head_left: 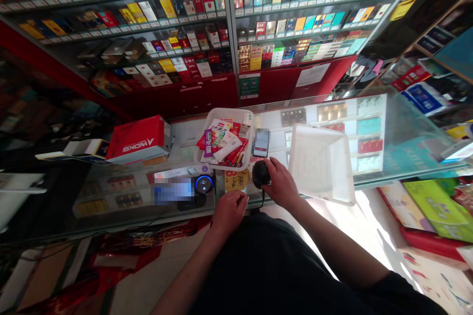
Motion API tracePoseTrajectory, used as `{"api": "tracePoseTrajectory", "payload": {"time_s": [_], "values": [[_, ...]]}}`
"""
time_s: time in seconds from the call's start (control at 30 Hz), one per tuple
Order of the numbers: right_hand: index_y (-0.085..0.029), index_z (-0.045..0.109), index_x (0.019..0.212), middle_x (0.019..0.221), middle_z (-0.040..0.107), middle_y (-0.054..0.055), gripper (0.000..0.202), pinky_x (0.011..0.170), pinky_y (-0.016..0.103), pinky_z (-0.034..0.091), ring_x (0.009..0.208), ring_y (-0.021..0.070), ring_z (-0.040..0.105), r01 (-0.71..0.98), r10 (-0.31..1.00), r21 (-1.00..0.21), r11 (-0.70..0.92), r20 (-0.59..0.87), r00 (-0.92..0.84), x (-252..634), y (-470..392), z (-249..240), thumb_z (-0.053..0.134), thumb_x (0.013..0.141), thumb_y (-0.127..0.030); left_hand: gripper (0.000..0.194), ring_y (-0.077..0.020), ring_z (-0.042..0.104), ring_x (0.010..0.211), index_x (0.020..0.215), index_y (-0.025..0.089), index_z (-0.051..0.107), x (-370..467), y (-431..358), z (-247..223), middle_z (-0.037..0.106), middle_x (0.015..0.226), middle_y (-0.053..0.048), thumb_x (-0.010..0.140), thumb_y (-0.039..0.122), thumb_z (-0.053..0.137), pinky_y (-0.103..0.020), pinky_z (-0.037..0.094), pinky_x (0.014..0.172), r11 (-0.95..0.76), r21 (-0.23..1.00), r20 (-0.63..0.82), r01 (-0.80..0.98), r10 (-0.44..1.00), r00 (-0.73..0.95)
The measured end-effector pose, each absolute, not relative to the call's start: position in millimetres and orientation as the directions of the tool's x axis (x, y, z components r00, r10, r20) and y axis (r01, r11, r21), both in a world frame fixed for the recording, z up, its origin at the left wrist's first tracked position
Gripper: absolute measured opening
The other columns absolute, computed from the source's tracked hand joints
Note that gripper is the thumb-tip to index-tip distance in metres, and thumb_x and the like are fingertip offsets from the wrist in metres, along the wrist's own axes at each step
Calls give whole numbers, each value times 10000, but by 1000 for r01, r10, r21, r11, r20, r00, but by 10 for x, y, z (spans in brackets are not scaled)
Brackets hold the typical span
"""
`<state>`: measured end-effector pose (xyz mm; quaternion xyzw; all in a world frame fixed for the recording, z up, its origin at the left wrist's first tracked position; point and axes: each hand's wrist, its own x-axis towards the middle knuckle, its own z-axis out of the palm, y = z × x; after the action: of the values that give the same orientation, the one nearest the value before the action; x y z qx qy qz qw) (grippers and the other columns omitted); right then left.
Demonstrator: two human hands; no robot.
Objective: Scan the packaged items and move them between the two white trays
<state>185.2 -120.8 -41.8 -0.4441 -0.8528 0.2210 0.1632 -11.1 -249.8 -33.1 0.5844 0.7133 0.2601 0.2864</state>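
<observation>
My right hand [281, 183] is wrapped round a black handheld barcode scanner [261, 173] with a cord hanging from it, above the front of the glass counter. My left hand [229, 210] is closed at the counter's front edge; whatever is inside the curled fingers, if anything, is hidden. Just beyond it lies a yellow card [236, 179] with handwriting. A white basket [252, 150] heaped with small colourful packets stands behind the card. To the basket's right is a phone [261, 143] lying face up with its screen lit.
An emptied-looking white plastic bin [320, 162] sits tilted at the right, overhanging the counter [401, 157]. Left are a payment device [204, 184] with a blue ring, a blurred screen [173, 191] and a red box [136, 138]. Shelves of cigarette packs [303, 24] stand behind.
</observation>
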Motion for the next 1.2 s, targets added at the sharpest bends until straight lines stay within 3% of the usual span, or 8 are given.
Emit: {"api": "tracePoseTrajectory", "payload": {"time_s": [0.6,0.77,0.83,0.97,1.1,1.2], "values": [[-217,375,1621,1626,449,188,965,1198,558,457,1458,373,483,669,845,-560,489,114,-522,1811,-1117,-452,780,748,-153,185,-191,683,815,894,206,757,-361,-1972,-224,773,882,-42,990,286,621,-302,460,772,147,693,-37,706,985,-169],[-186,506,1544,1629,470,200,807,1219,567,424,1485,375,468,668,859,-583,462,105,-502,1843,-1001,-232,808,814,-347,202,-195,707,846,916,215,765,-641,-1872,-161,791,917,-39,994,306,604,-306,481,796,218,676,-26,704,962,-274],[-183,610,1453,1569,547,188,598,1206,545,433,1431,355,525,677,872,-578,456,139,-469,1794,-893,-115,732,901,-377,215,-208,709,851,903,220,760,-787,-1828,-151,794,921,-42,995,326,597,-322,490,815,255,629,-3,734,945,-326],[-201,755,1217,1248,754,131,292,1095,436,496,1203,294,655,675,848,-552,490,122,-516,1475,-562,95,603,990,-304,241,-257,707,933,933,226,762,-1051,-1695,-153,797,977,-73,998,350,566,-365,508,899,306,498,94,812,911,-401],[-193,743,1230,1237,766,127,311,1023,360,504,1163,270,686,689,792,-498,526,-9,-611,904,-159,171,523,1042,-308,293,-348,651,1136,1113,194,769,-1134,-1492,-98,776,1152,-142,972,376,588,-459,468,1036,368,292,130,883,899,-418],[-163,726,1214,1253,759,167,311,963,360,523,1151,290,707,731,758,-429,530,-147,-636,481,92,124,503,1049,-303,410,-410,600,1229,1283,165,717,-1090,-1343,-39,739,1255,-194,954,386,610,-515,443,1047,416,212,91,884,893,-441]]}}
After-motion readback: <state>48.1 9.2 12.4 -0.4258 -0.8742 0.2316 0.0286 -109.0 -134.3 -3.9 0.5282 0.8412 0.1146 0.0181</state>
